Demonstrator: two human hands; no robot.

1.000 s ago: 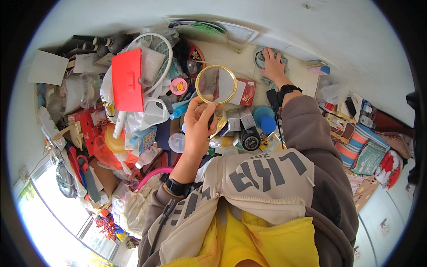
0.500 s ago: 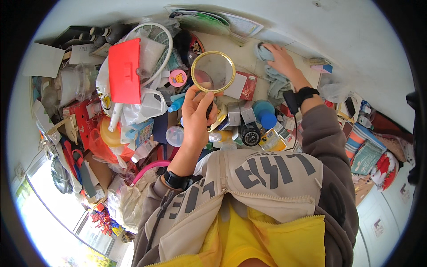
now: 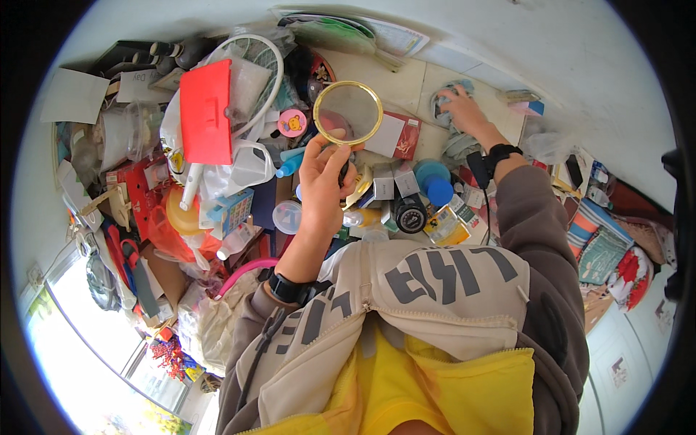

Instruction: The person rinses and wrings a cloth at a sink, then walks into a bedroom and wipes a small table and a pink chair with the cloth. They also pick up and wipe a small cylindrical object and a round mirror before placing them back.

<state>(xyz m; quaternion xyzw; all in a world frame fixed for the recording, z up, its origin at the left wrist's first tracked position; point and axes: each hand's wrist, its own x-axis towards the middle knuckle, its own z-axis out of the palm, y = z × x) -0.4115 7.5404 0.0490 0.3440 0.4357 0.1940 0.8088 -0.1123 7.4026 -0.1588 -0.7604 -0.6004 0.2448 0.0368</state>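
A magnifying glass (image 3: 349, 107) with a round gold rim and a dark handle is raised in my left hand (image 3: 325, 172), fingers closed round the handle. Behind its lens lie a white card and a red box (image 3: 407, 136). Farther off to the right, my right hand (image 3: 464, 112) grips a bunched blue-grey cloth (image 3: 457, 145) against the pale tiled surface (image 3: 406, 87). The cloth trails toward me below that hand. Closer to my chest are a blue-capped jar (image 3: 436, 185), a black round-faced object (image 3: 410, 215) and small white boxes (image 3: 384, 181).
Clutter crowds the left: a red flat panel (image 3: 206, 112), a white-rimmed racket (image 3: 279, 72), plastic bags and a pink tin (image 3: 292, 123). Papers (image 3: 395, 38) lean on the back wall. A small box (image 3: 528, 106) and striped cloth bundles (image 3: 598, 235) sit at the right.
My right hand has moved slightly right and toward me, pulling the cloth along the tiles. My left hand holds the magnifying glass in nearly the same place.
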